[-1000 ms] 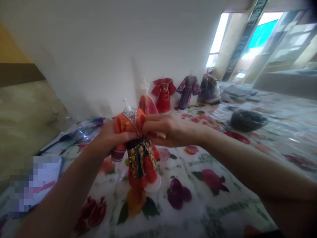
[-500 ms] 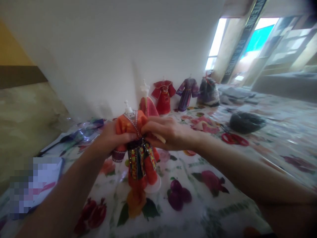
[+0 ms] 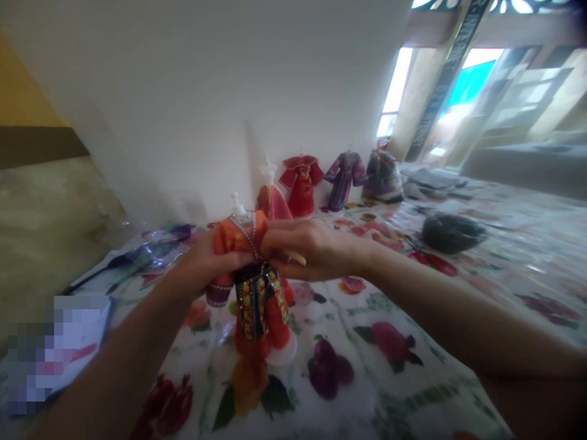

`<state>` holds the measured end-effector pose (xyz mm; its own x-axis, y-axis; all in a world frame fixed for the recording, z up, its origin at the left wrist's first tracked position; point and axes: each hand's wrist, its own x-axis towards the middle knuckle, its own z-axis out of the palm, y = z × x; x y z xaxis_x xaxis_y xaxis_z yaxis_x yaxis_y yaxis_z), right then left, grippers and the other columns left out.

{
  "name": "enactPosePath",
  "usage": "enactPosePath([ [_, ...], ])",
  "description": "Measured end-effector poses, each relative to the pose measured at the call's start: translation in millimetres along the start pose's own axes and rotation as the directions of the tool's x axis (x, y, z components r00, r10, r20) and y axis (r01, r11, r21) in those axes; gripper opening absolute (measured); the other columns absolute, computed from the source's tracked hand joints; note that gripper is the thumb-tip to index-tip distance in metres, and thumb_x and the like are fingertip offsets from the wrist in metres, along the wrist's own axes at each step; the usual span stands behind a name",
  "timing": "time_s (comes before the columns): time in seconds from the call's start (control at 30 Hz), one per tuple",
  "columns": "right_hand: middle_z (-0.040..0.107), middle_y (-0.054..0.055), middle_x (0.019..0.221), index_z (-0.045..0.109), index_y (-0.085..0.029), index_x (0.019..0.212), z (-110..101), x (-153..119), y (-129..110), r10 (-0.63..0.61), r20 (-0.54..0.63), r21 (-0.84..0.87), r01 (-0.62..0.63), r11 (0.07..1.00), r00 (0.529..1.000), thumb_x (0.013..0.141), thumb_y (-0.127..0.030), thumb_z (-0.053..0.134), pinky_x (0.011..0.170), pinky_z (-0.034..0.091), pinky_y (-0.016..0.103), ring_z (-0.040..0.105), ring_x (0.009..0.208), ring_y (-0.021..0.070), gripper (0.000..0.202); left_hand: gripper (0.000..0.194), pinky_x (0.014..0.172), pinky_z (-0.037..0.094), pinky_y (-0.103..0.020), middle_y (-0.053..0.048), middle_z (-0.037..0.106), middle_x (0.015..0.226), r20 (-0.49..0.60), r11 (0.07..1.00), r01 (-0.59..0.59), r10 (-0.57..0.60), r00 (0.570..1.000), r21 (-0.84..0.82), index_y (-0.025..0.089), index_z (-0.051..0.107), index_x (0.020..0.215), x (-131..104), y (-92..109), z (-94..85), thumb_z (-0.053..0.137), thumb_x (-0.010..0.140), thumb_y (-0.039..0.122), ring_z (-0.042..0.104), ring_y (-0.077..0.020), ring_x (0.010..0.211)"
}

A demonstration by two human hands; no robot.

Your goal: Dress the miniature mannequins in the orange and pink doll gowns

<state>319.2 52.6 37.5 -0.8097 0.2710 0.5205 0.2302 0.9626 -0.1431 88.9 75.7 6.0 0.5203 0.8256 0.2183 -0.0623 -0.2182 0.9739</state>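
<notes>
A small orange doll costume (image 3: 241,234) with a beaded neckline stands on a white miniature mannequin (image 3: 236,203), whose round base (image 3: 287,349) rests on the tablecloth. A dark belt and a yellow-patterned front panel (image 3: 252,302) hang at its waist. From the left side, my left hand (image 3: 210,260) is closed round the costume's body, its thumb across the front. My right hand (image 3: 307,247) pinches the costume at the waist on the other side, fingertips together. What exactly lies between those fingertips is hidden.
Behind stand a pink doll dress (image 3: 275,203), a red one (image 3: 301,186) and a purple one (image 3: 343,180) against the white wall, beside a tied pouch (image 3: 384,176). A dark bundle (image 3: 452,232) lies to the right. A fruit-print tablecloth (image 3: 339,318) covers the table; a blurred tablet-like object (image 3: 77,348) lies left.
The whole view has shifted slightly, so things sit a little lower in the picture. Both hands keep the same hold on the orange costume.
</notes>
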Motion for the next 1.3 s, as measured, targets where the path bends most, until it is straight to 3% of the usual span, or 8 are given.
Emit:
enactPosePath([
  [0.27, 0.057, 0.003, 0.089, 0.056, -0.011, 0.100, 3, -3, -4, -0.007, -0.014, 0.055, 0.008, 0.998, 1.000, 0.085, -0.006, 0.053, 0.068, 0.044, 0.022, 0.050, 0.075, 0.0084, 0.017, 0.033, 0.075, 0.057, -0.024, -0.004, 0.076, 0.091, 0.007, 0.999, 0.016, -0.015, 1.000, -0.035, 0.018, 0.072, 0.100, 0, 1, 2.3, 0.083, 0.069, 0.019, 0.071, -0.0182, 0.084],
  [0.43, 0.057, 0.003, 0.085, 0.057, -0.012, 0.094, 4, -1, -4, 0.031, 0.030, -0.011, -0.031, 0.999, 0.999, 0.087, -0.013, 0.054, 0.063, 0.042, 0.023, 0.049, 0.068, 0.0087, 0.008, 0.026, 0.071, 0.056, -0.023, -0.003, 0.076, 0.086, 0.018, 0.998, -0.001, 0.002, 1.000, -0.055, 0.017, 0.072, 0.092, 0, 2, 3.4, 0.083, 0.068, 0.019, 0.069, -0.0161, 0.076],
  [0.83, 0.057, 0.000, 0.077, 0.058, -0.013, 0.088, -3, 0, -8, 0.032, 0.004, -0.060, -0.032, 0.998, 0.999, 0.084, -0.005, 0.054, 0.060, 0.037, 0.022, 0.046, 0.065, 0.0075, 0.010, 0.034, 0.080, 0.054, -0.029, -0.005, 0.074, 0.092, 0.004, 0.999, 0.024, -0.023, 1.000, -0.023, 0.016, 0.069, 0.100, -2, 6, 6.5, 0.080, 0.067, 0.021, 0.069, -0.0193, 0.084],
  [0.97, 0.054, -0.001, 0.075, 0.056, -0.013, 0.085, -4, 4, -10, 0.053, 0.015, -0.040, -0.053, 0.998, 0.998, 0.083, -0.004, 0.053, 0.058, 0.036, 0.022, 0.044, 0.064, 0.0074, 0.010, 0.035, 0.076, 0.054, -0.028, -0.005, 0.073, 0.089, 0.004, 0.999, 0.035, -0.035, 0.999, -0.022, 0.016, 0.068, 0.099, -3, 7, 6.7, 0.081, 0.067, 0.023, 0.069, -0.0190, 0.080],
  [1.13, 0.049, -0.004, 0.074, 0.050, -0.015, 0.091, 3, 5, -11, 0.157, -0.076, 0.007, -0.157, 0.988, 0.985, 0.083, -0.007, 0.057, 0.057, 0.036, 0.022, 0.044, 0.062, 0.0069, 0.014, 0.034, 0.080, 0.054, -0.028, -0.005, 0.073, 0.094, 0.022, 0.999, 0.038, -0.037, 0.999, -0.031, 0.018, 0.069, 0.100, -3, 8, 4.6, 0.081, 0.069, 0.022, 0.068, -0.0186, 0.086],
  [1.3, 0.051, -0.002, 0.081, 0.046, -0.018, 0.089, 14, -3, -4, 0.343, -0.169, 0.214, -0.305, 0.928, 0.924, 0.084, -0.022, 0.067, 0.058, 0.041, 0.023, 0.049, 0.067, 0.0087, 0.022, 0.037, 0.085, 0.054, -0.032, -0.006, 0.073, 0.098, 0.044, 0.999, 0.042, -0.041, 0.998, -0.031, 0.018, 0.068, 0.104, -2, 5, 3.0, 0.081, 0.069, 0.023, 0.069, -0.0206, 0.089],
])
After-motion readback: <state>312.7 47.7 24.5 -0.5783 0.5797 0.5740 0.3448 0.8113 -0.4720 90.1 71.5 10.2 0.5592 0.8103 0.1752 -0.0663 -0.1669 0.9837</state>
